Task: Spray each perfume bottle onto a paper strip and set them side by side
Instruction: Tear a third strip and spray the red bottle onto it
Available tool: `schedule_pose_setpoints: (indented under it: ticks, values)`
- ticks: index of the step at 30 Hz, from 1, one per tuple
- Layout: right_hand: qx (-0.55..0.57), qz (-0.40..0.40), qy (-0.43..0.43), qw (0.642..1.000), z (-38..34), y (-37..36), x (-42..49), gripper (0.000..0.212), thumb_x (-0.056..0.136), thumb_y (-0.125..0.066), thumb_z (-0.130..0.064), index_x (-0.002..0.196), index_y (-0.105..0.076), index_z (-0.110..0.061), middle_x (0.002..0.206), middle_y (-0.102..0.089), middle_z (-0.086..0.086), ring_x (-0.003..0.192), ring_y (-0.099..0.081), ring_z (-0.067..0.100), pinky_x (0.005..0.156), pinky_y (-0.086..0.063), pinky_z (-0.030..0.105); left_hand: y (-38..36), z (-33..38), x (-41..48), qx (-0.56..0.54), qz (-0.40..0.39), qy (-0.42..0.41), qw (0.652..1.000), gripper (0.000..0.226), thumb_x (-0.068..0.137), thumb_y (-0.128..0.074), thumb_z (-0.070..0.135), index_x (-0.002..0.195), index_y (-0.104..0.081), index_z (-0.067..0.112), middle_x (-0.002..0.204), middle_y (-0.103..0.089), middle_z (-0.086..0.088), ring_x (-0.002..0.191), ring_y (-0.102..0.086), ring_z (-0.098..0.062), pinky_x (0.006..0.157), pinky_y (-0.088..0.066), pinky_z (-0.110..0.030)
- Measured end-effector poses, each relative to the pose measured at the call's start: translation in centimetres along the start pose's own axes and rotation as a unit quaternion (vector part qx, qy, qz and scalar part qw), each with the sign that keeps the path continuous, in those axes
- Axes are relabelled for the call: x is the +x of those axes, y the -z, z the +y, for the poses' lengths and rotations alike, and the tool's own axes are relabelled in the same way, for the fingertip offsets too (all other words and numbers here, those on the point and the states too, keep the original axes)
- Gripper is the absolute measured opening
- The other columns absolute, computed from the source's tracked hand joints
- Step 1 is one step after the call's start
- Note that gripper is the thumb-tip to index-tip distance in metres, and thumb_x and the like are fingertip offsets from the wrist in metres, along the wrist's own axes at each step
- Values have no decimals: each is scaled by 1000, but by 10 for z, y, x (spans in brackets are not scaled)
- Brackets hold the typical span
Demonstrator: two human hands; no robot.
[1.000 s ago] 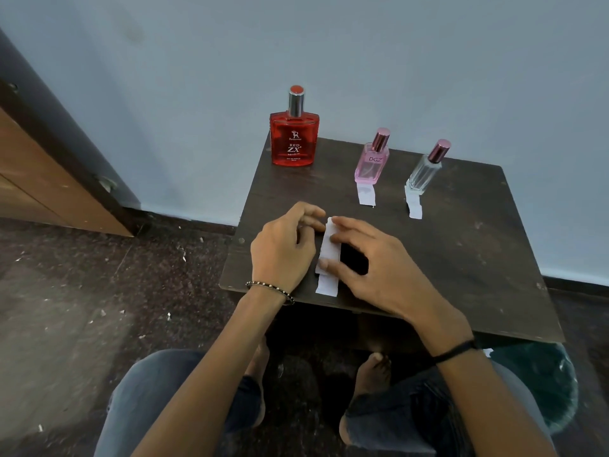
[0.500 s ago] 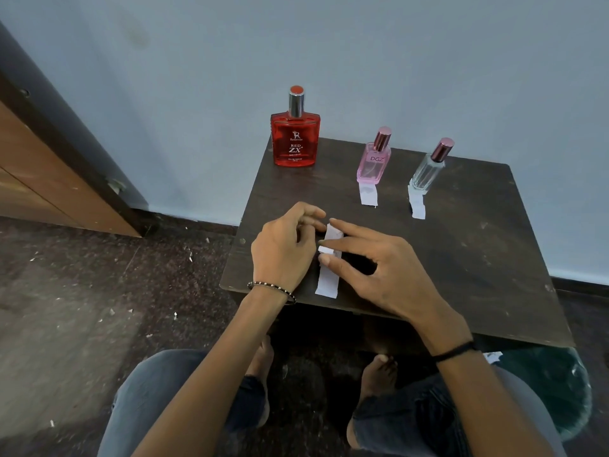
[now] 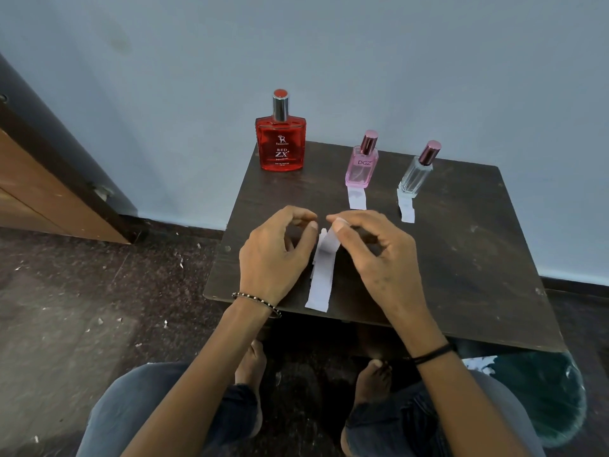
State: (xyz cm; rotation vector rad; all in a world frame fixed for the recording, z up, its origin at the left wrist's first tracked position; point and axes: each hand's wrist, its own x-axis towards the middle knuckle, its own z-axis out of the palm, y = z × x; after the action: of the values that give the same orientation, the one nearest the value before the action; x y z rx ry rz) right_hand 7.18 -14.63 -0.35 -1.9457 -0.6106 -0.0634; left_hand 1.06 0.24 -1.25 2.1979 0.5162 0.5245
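A white paper strip [image 3: 322, 275] lies lengthwise near the front edge of the dark wooden table [image 3: 461, 258], its far end lifted. My right hand [image 3: 379, 258] pinches that raised end between thumb and forefinger. My left hand [image 3: 276, 255] is curled just left of it, thumb against the strip's ragged left edge. At the back stand a large red perfume bottle [image 3: 280, 143], a pink bottle [image 3: 361, 166] and a clear bottle [image 3: 416, 174], all capped. A short strip [image 3: 357, 198] lies in front of the pink bottle, and another strip [image 3: 406, 209] lies in front of the clear one.
The table stands against a pale blue wall [image 3: 329, 44]. A wooden door or cabinet [image 3: 33, 199] is at the left. A green round object [image 3: 543, 397] sits on the floor under the table's right corner. My knees and bare feet are below the table's front edge.
Both hands have lifted off the table. The far end of the strip, earlier pressed flat under my fingers, is now raised in my right hand's pinch. The view has shifted slightly.
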Motion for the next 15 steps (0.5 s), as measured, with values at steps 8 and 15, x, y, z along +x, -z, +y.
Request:
schedule_pose_setpoints:
  ticks: [8,15]
  values:
    - [-20,27,-30,999,9,-2,1,23,106,-52,-29,114,-68,-15,93,-75,-2,71,-73,7,67,-58,19,0,1,-1,22,-34,-34,999,8,88,-69,39,95,-66,36,87,-70,24,55,-56,-10,53,-42,-19]
    - [15,9,-45,999,9,-5,4,23,105,-53,-30,113,-68,-16,96,-77,-8,89,-74,1,80,-59,22,0,-3,1,65,-38,-32,997,8,89,-69,43,95,-67,38,72,-59,36,58,-54,1,51,-36,-18]
